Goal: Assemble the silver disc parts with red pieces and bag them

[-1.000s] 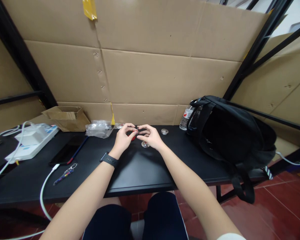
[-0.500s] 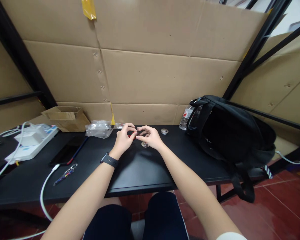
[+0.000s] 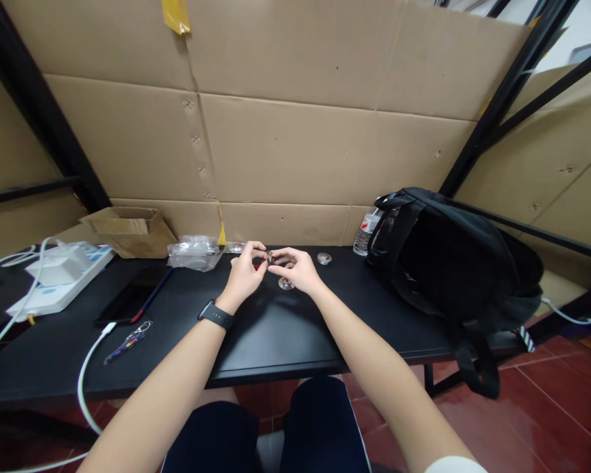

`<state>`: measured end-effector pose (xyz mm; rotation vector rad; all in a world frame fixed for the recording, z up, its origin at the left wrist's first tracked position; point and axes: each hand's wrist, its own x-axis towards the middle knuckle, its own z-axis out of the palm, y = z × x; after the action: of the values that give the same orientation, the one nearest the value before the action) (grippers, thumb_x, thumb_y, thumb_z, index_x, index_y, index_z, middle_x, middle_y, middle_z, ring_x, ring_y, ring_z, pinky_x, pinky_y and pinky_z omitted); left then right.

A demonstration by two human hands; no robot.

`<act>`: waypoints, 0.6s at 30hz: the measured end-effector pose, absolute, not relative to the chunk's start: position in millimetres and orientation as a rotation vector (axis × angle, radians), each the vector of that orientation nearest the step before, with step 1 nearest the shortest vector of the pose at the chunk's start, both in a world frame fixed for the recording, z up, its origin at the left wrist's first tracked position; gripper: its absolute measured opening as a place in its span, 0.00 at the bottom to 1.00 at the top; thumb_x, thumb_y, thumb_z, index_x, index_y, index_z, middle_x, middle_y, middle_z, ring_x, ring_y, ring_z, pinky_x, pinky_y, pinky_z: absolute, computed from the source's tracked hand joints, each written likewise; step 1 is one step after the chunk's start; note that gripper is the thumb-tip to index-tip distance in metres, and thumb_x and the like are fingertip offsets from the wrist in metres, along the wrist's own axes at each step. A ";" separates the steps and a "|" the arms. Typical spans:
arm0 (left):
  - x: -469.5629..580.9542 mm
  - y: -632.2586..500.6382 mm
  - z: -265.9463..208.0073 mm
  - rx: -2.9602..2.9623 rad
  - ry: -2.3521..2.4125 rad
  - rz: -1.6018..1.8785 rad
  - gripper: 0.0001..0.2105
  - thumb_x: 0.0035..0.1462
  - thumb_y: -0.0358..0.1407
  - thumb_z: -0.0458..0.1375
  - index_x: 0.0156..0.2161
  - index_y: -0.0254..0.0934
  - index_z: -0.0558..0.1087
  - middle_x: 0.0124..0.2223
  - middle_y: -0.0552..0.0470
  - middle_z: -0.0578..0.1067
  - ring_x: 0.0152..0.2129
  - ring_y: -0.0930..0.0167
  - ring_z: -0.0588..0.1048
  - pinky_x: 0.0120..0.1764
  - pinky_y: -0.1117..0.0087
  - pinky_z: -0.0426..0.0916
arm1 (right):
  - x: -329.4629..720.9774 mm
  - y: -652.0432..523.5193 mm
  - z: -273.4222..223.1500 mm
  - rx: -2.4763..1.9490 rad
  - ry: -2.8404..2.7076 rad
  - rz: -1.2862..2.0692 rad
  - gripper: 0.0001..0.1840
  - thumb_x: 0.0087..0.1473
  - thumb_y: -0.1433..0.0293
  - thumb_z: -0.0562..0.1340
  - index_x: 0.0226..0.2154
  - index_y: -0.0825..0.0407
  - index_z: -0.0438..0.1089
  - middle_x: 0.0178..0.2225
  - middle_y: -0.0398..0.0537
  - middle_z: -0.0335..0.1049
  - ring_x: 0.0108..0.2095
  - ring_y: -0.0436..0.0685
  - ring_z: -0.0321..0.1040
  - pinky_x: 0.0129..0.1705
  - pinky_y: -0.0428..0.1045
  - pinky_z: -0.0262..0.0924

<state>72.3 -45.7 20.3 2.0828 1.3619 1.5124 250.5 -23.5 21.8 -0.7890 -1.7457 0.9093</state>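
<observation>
Between left hand (image 3: 243,272) and right hand (image 3: 303,272), a disc (image 3: 269,257) stands upright.

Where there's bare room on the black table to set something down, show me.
Bare patches of the table: between the forearms, to the front edge; between the right forearm and backpack; between wristband and phone. Crowded: the left end, with power strip and cable; the back left, with paper bag and plastic packaging; by the right hand, a metallic disc.
</observation>
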 end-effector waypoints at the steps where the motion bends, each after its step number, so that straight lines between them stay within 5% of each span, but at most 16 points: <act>1: 72.1 -45.2 19.5 2.060 1.343 1.515 0.15 0.54 0.29 0.57 0.47 0.43 0.64 0.40 0.53 0.80 0.41 0.66 0.80 0.46 0.65 0.67 | 250.0 -23.2 21.4 -0.774 -1.730 0.934 0.21 0.43 0.63 0.75 0.41 0.49 0.76 0.43 0.50 0.80 0.40 0.58 0.78 0.36 0.48 0.73; 6: 73.2 -46.5 19.7 2.029 1.318 1.548 0.15 0.54 0.29 0.58 0.46 0.43 0.65 0.40 0.53 0.80 0.41 0.66 0.80 0.44 0.67 0.69 | 247.8 -22.0 18.7 -0.724 -1.656 1.051 0.21 0.40 0.62 0.76 0.36 0.51 0.73 0.45 0.52 0.79 0.39 0.57 0.79 0.44 0.53 0.74; 15: 78.0 -52.7 27.9 2.133 1.380 1.605 0.12 0.55 0.31 0.60 0.44 0.42 0.65 0.38 0.53 0.80 0.40 0.65 0.80 0.49 0.63 0.67 | 249.4 -22.5 20.8 -0.793 -1.624 1.125 0.19 0.48 0.56 0.71 0.35 0.53 0.75 0.36 0.49 0.79 0.37 0.56 0.77 0.38 0.49 0.71; 18: 78.2 -53.2 27.1 2.107 1.365 1.624 0.12 0.56 0.33 0.61 0.45 0.43 0.65 0.37 0.53 0.81 0.40 0.65 0.80 0.49 0.63 0.66 | 251.6 -19.7 21.1 -0.821 -1.694 1.060 0.19 0.54 0.54 0.66 0.36 0.53 0.76 0.40 0.51 0.78 0.39 0.57 0.74 0.36 0.48 0.68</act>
<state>78.2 -53.2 27.1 2.1067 1.3653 1.6243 251.6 -19.7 21.1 -0.8214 -1.6940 1.0596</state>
